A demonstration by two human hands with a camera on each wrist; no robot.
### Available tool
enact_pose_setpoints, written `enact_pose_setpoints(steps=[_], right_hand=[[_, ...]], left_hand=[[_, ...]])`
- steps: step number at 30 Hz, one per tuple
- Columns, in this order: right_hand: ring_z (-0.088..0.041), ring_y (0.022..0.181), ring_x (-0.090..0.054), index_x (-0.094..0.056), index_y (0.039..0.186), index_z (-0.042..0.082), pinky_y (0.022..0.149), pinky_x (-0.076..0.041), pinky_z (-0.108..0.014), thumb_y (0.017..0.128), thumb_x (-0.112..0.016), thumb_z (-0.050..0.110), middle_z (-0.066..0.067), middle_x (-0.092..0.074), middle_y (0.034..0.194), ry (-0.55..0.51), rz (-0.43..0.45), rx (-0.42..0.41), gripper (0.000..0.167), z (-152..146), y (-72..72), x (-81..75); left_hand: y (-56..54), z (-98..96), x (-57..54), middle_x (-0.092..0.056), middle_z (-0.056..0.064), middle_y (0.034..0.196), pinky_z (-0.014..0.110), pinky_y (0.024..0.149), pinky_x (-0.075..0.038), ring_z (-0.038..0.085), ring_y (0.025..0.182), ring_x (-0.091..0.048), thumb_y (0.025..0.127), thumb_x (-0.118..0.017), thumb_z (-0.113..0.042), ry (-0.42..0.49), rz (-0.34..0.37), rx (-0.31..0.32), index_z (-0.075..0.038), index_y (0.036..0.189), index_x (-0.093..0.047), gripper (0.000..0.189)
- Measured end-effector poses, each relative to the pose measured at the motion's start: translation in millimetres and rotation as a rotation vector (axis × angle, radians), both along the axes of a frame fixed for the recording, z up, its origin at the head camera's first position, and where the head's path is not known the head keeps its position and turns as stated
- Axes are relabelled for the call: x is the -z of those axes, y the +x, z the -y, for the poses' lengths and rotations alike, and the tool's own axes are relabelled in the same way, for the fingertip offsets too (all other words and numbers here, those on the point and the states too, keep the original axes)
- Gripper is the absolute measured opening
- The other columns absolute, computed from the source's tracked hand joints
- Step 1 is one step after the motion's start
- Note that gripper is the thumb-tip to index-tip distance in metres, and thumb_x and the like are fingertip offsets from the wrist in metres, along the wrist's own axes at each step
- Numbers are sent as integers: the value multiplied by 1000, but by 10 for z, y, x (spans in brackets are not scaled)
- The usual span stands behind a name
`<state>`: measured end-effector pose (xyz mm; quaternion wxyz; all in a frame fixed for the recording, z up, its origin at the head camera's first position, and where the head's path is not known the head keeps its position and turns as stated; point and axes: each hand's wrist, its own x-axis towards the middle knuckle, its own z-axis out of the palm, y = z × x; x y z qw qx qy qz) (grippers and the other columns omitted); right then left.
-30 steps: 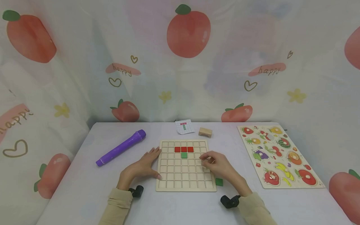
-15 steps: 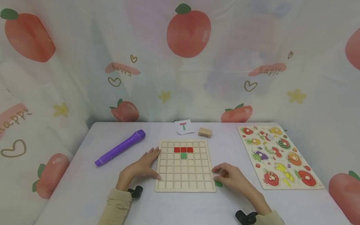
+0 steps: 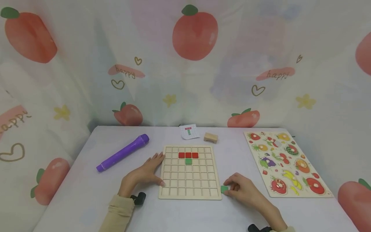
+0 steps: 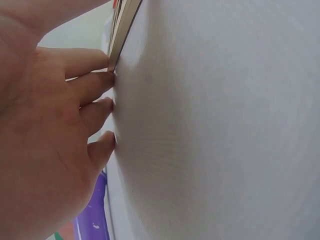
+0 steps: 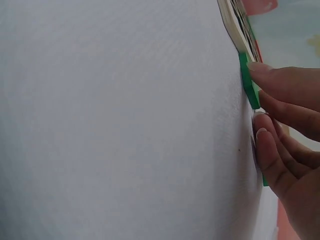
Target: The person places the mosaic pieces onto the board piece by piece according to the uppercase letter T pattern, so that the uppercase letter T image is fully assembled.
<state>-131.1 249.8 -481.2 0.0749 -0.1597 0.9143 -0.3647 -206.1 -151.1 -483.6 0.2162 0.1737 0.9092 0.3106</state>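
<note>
**Right hand on a green tile beside the grid board**

We saw the right hand (image 3: 244, 190) near the front edge of the tabletop, just beside the right front corner of the grid board (image 3: 189, 190). Its fingers (image 5: 280, 87) were curled on a green tile (image 3: 224, 189), which lay flat on the tabletop, very close to the board's right edge. In the right wrist view the fingertips touched the tile from above and from the side.

The left hand (image 3: 143, 174) rested flat at the left edge of the board, with fingers straight and spread, holding nothing; the fingertips (image 4: 102, 77) touched the board's edge.

On the board, three red tiles (image 3: 188, 155) sat in a row and one green tile (image 3: 188, 161) directly in front of the middle one.

A purple tube (image 3: 123, 152) lay left of the board, a card (image 3: 189, 131) and a wood block (image 3: 210, 137) near the back edge, and a fruit puzzle (image 3: 285, 162) at the right edge.
</note>
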Motion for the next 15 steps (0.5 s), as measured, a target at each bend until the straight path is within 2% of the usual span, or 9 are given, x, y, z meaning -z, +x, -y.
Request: enact_pose_setpoints(steps=[5, 11, 15], right_hand=[[0, 72, -51, -70, 95, 10, 61, -49, -18, 80, -87, 13, 1, -60, 89, 8, -9, 17, 23, 39, 2, 2], [-4, 68, -49, -67, 95, 12, 58, -45, -19, 82, -84, 13, 5, -60, 79, 22, 66, 59, 22, 73, 8, 14], [-4, 70, -51, -68, 98, 12, 60, -46, -19, 85, -82, 16, 6, -61, 80, 28, 69, 63, 20, 81, 0, 18]], left_hand=[[7, 23, 16, -11, 11, 173, 51, 132, -3, 32, 161, -3, 73, -93, -31, 6, 0, -17, -6, 164, -22, 118], [14, 23, 32, -11, 10, 174, 50, 132, -2, 31, 161, -2, 73, -92, -31, 12, 14, -24, -8, 164, -21, 118], [2, 1, 9, -11, 9, 174, 50, 133, -2, 31, 161, -3, 73, -92, -29, 12, 20, -32, -8, 164, -23, 117]])
